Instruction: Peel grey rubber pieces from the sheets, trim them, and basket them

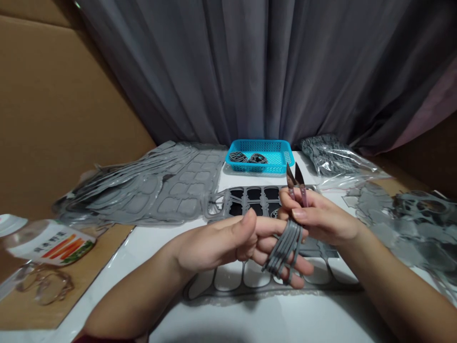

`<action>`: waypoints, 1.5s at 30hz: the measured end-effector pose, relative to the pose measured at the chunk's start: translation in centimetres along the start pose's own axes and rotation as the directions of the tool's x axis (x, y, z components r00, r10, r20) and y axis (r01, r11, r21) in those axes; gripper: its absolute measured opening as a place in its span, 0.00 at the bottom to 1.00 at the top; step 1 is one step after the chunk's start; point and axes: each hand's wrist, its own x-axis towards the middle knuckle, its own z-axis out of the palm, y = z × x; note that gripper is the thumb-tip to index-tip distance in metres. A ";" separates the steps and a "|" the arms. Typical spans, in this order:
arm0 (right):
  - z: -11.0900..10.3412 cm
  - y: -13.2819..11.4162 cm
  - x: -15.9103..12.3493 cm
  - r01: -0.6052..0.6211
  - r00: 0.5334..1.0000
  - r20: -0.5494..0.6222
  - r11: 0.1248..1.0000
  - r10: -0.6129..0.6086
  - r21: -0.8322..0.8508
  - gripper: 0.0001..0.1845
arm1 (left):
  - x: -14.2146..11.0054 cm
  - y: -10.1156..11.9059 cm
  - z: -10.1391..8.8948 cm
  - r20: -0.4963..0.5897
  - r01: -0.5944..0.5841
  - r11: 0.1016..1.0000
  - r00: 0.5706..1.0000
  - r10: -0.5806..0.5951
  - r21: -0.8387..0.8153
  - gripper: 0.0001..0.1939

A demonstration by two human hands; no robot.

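My left hand [228,237] is stretched toward the middle, palm partly up. A bundle of thin grey strands [284,248] lies looped around its fingers. My right hand [323,220] meets those fingers at the top of the strands and is closed around a pair of thread snips [300,183], their dark blades pointing up and slightly apart. Beneath both hands is a grey moulded sheet [228,291] with rounded openings. Behind it lies another grey frame [235,193] with black panels, partly covered by my hands.
A blue basket [259,166] holds several patterned pieces. Stacked grey sheets [174,190] lie left, near a labelled bottle [53,243] and glasses [46,286]. To the right are a clear bag [332,157] of dark pieces and grey scraps [403,224]. A curtain [228,71] hangs behind.
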 end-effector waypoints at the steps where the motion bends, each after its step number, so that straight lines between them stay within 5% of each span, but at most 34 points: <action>1: 0.1 0.1 0.0 -0.005 1.000 -0.006 1.000 0.005 0.000 0.20 | 0.1 -0.1 0.0 0.005 0.004 1.000 1.000 -0.004 -0.016 0.38; 5: 0.2 0.2 0.0 -0.006 0.999 -0.050 0.999 0.004 -0.039 0.21 | 0.3 -0.4 -0.2 0.018 -0.003 0.999 1.000 0.003 -0.035 0.36; 8: -0.7 -0.3 -0.1 0.035 0.982 -0.171 0.967 -0.080 -0.252 0.17 | 0.6 -0.5 -1.0 0.020 -0.070 0.996 0.997 0.071 -0.060 0.31; 10: -1.9 -1.0 -0.2 0.068 0.916 -0.324 0.890 -0.234 -0.450 0.15 | 0.7 -0.2 -2.2 0.017 -0.103 0.988 0.994 0.106 -0.111 0.28; 12: -3.3 -1.3 -0.4 0.098 0.806 -0.455 0.843 -0.379 -0.528 0.14 | 1.1 0.3 -4.2 -0.126 -0.179 0.978 0.978 0.165 -0.108 0.27; 14: -4.3 -0.7 -0.7 0.102 0.742 -0.534 0.856 -0.405 -0.508 0.15 | 1.8 1.0 -6.9 -0.390 -0.235 0.970 0.888 0.243 0.068 0.28; 16: -4.7 1.1 -1.2 0.005 0.710 -0.590 0.840 -0.385 -0.542 0.17 | 3.1 1.4 -10.1 -0.624 -0.126 0.915 0.695 0.357 0.383 0.30; 18: -4.5 3.8 -1.9 -0.057 0.747 -0.581 0.839 -0.324 -0.541 0.17 | 5.1 1.7 -13.3 -0.671 -0.036 0.885 0.638 0.379 0.465 0.29; 21: -3.8 7.9 -3.2 -0.099 0.809 -0.529 0.828 -0.255 -0.551 0.19 | 8.5 2.2 -17.4 -0.703 0.111 0.837 0.608 0.369 0.536 0.25; 24: -3.8 9.9 -4.2 -0.150 0.839 -0.498 0.786 -0.219 -0.599 0.18 | 11.6 3.4 -20.1 -0.708 0.250 0.761 0.609 0.357 0.599 0.16; 28: -4.4 9.3 -4.8 -0.119 0.826 -0.474 0.727 -0.305 -0.676 0.18 | 15.2 5.3 -21.7 -0.697 0.367 0.666 0.638 0.327 0.649 0.16; 35: -4.5 8.0 -5.1 -0.119 0.807 -0.473 0.687 -0.354 -0.717 0.18 | 22.2 5.0 -20.8 -0.626 0.490 0.530 0.773 0.102 0.692 0.16; 40: -4.0 7.3 -5.4 -0.109 0.832 -0.437 0.671 -0.343 -0.734 0.16 | 25.4 3.4 -20.5 -0.617 0.559 0.428 0.787 -0.005 0.710 0.16; 45: -4.0 6.6 -5.7 -0.084 0.828 -0.427 0.671 -0.364 -0.737 0.15 | 25.8 2.2 -20.9 -0.619 0.585 0.346 0.785 -0.016 0.733 0.16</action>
